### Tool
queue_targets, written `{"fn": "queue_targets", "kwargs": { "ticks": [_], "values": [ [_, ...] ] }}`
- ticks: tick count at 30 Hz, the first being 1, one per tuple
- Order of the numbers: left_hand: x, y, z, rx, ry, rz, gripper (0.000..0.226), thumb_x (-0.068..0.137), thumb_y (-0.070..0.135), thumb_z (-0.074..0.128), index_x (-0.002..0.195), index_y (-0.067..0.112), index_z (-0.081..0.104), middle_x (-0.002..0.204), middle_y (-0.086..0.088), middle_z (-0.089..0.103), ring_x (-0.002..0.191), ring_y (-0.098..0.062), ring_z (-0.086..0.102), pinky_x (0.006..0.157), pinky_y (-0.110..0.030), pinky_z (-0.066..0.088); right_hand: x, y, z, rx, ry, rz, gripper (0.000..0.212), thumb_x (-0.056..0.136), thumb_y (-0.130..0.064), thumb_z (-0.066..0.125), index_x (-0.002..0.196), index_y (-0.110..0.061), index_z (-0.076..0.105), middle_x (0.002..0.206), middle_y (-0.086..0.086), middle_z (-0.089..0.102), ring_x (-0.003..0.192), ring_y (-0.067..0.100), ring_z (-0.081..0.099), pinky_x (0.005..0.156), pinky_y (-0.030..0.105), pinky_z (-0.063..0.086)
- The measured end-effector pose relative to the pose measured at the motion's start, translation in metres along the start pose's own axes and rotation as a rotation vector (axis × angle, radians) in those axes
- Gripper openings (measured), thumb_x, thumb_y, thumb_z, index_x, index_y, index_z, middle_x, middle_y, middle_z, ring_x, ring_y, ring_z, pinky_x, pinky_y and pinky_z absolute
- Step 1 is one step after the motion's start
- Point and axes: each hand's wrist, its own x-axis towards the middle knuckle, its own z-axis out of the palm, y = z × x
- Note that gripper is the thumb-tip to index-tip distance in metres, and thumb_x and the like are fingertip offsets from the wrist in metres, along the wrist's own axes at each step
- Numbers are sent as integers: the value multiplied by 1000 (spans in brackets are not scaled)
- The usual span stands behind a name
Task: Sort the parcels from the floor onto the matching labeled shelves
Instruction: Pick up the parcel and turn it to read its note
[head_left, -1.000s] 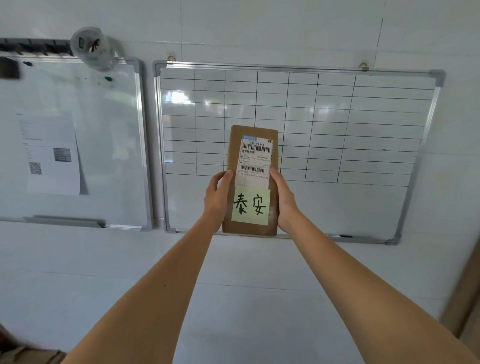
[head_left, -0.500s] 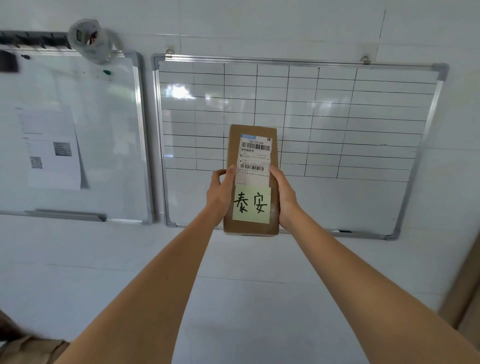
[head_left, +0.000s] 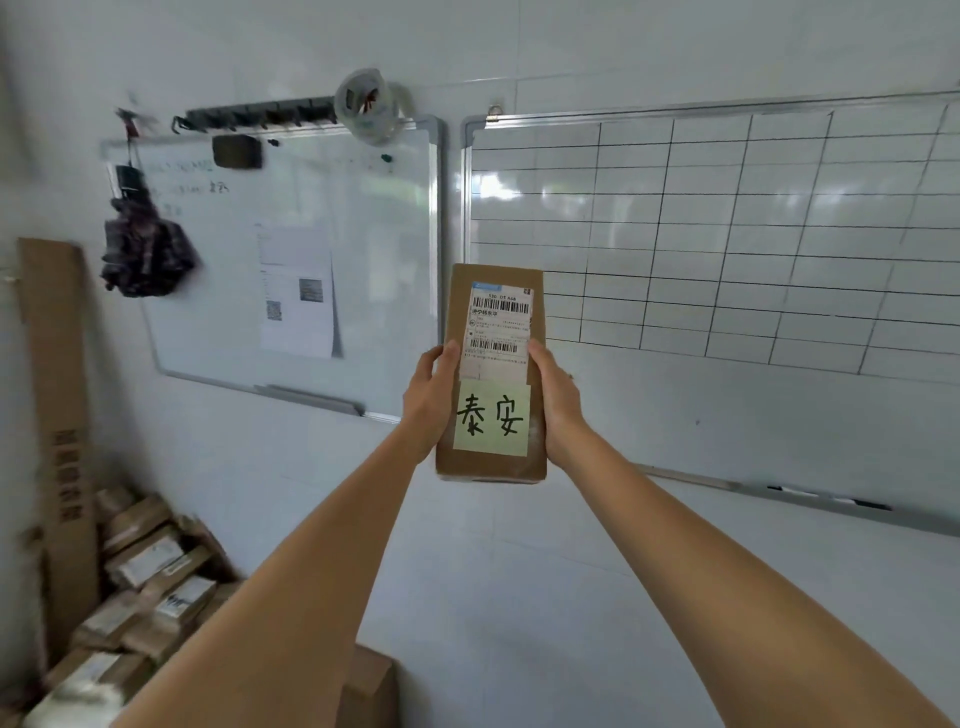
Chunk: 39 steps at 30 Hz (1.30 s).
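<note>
Parcel upright between both hands

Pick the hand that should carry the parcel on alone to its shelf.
Either, marginally the right hand: both grip the parcel by its long edges at equal height; left hand mirrors it. No shelf is in view.

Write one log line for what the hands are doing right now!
left hand: grips parcel | right hand: grips parcel | parcel: upright, sticky note facing camera | shelf: unseen
</note>
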Motion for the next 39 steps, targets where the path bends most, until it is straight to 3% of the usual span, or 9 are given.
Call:
{"fn": "queue_targets", "kwargs": {
  "ticks": [6,11,16,19,22,27,31,34,39],
  "values": [
    [1,-8,-53,88,81,-1,56,94,64,42,134,26,51,111,-3,71,99,-23,69,90,-43,57,-6,26,42,39,-95,82,50,88,-55,65,113,-12,68,103,14,77,92,30,75,81,40,62],
    [-9,-13,-62,132,165,-8,50,98,58,38,134,24,49,108,-2,70,88,-13,67,64,-24,52,-3,32,54,32,-186,96,47,90,-51,64,110,-9,70,105,16,76,85,28,73,79,37,61],
    [-19,-9,-61,185,277,-19,50,99,59,34,136,27,47,109,-3,69,86,-13,66,62,-24,50,3,33,55,34,-309,114,40,91,-49,64,104,-12,72,107,18,76,94,31,75,92,46,60],
    [-29,-9,-56,207,345,-22,52,99,58,35,138,26,47,114,-5,69,91,-17,67,65,-25,51,2,34,52,51,-360,143,44,90,-49,65,108,-10,72,106,18,76,94,32,75,93,47,59],
    [-47,-10,-56,207,423,-37,53,100,56,36,140,23,46,116,-5,68,81,-7,62,61,-20,46,-7,39,51,59,-419,179,47,88,-50,67,110,-8,70,106,17,77,94,33,75,92,48,60],
    [-86,-2,-58,253,538,-54,43,102,51,34,134,25,48,103,1,64,78,-8,59,53,-16,42,-31,43,56,85,-534,193,80,63,-64,72,119,-8,66,110,17,76,101,36,74,93,50,59],
    [-117,8,-74,272,613,-49,47,100,55,36,135,27,50,111,-2,68,97,-20,66,81,-32,54,-59,45,67,87,-619,177,73,68,-65,73,119,-13,68,108,13,77,101,34,74,96,54,57],
    [-145,11,-91,259,683,-46,46,100,55,38,135,28,50,111,-3,68,95,-20,65,81,-34,55,-87,46,78,83,-683,179,52,77,-57,69,104,-13,71,102,14,79,98,36,75,94,52,58],
    [-206,9,-119,219,813,-70,41,100,53,41,131,28,52,108,-6,70,93,-22,67,86,-42,57,-144,60,96,28,-781,214,80,62,-68,69,115,-9,69,100,12,79,93,32,76,90,51,60]
  ]
}}
